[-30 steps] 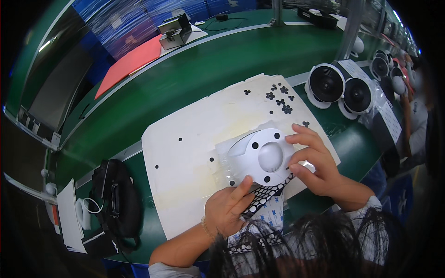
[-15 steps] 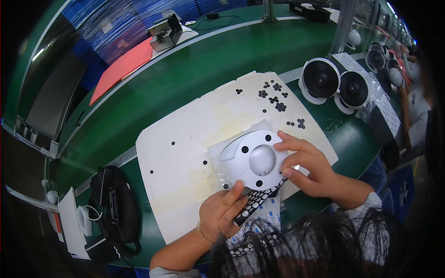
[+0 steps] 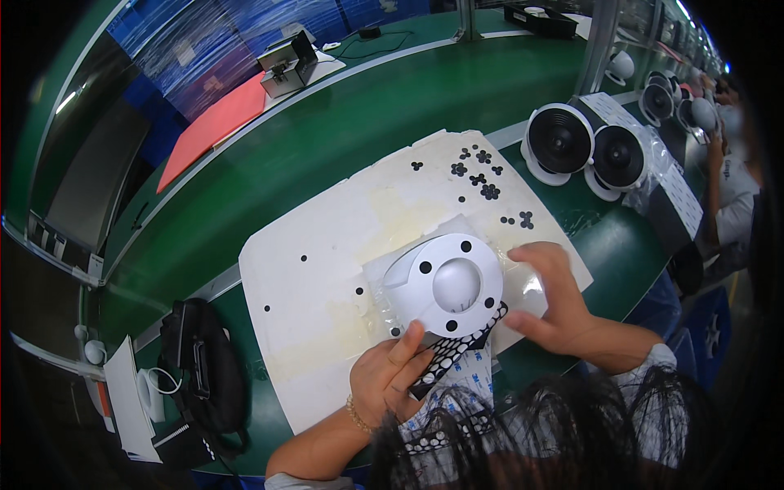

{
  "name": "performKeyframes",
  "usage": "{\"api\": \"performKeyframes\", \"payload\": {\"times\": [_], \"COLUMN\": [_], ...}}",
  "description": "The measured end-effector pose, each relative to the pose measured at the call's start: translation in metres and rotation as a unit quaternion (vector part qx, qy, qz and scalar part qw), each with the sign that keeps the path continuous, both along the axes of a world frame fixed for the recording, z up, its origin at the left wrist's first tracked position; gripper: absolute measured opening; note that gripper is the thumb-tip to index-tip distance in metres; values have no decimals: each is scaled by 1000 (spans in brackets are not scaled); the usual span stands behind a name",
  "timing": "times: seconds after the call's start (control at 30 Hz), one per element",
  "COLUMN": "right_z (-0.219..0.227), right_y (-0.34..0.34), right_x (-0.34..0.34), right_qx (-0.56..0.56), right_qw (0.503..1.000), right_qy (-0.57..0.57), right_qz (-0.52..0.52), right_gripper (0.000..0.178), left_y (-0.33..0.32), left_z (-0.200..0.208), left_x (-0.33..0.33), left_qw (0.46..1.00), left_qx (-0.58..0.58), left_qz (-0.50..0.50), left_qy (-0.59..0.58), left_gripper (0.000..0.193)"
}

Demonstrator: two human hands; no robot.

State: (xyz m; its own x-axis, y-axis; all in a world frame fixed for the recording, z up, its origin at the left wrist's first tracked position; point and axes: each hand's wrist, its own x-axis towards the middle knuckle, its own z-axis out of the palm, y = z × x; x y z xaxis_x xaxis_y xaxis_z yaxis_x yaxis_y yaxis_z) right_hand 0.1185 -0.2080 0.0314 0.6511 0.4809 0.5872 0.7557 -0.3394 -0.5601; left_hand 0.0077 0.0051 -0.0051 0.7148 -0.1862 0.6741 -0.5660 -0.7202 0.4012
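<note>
A white round base [image 3: 424,299] with a large central hole lies on clear plastic [image 3: 372,287], with black dots stuck around its ring. My left hand [image 3: 384,377] is closed around a black perforated sheet [image 3: 447,354] with pale round spots, and a fingertip touches the base's near edge. My right hand [image 3: 559,302] is held just right of the base, thumb and fingers apart with nothing visible in them. The base rests on a large white board [image 3: 318,343]. A printed backing sheet [image 3: 474,384] hangs below the black one, partly hidden by hair.
Small black dots [image 3: 490,192] lie in clusters at the board's far right, with several loose ones at left. Two round black-and-white devices [image 3: 559,140] stand on the green table [image 3: 359,122]. A black bag [image 3: 200,367] sits at left. Another person [image 3: 735,188] is at far right.
My right hand has drawn back to the right from the base, uncovering a black dot on its right side. My left hand has stayed in place.
</note>
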Motion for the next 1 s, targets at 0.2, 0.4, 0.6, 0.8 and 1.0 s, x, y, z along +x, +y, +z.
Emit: {"api": "performKeyframes", "payload": {"times": [0.2, 0.4, 0.6, 0.8, 1.0], "right_z": [3, 21, -43, -43, -39], "right_y": [9, 40, 94, 116, 56], "right_x": [15, 70, 191, 227, 155], "right_qx": [115, 263, -176, -444, -220], "right_qw": [783, 782, 955, 880, 973], "right_qy": [570, 521, -194, -59, 24], "right_qz": [219, 219, -138, -161, -66], "right_gripper": [33, 28, 21, 28, 52], "left_y": [0, 8, 7, 13, 9], "left_z": [-3, 0, -4, -14, -5], "left_x": [-2, -2, 4, 2, 2], "left_qw": [1000, 998, 990, 969, 975], "left_qx": [-9, 10, -48, -121, -122], "left_qz": [-26, -38, -106, -143, -111], "left_qy": [6, 50, 84, 159, 149], "left_gripper": [37, 45, 46, 51, 46]}}
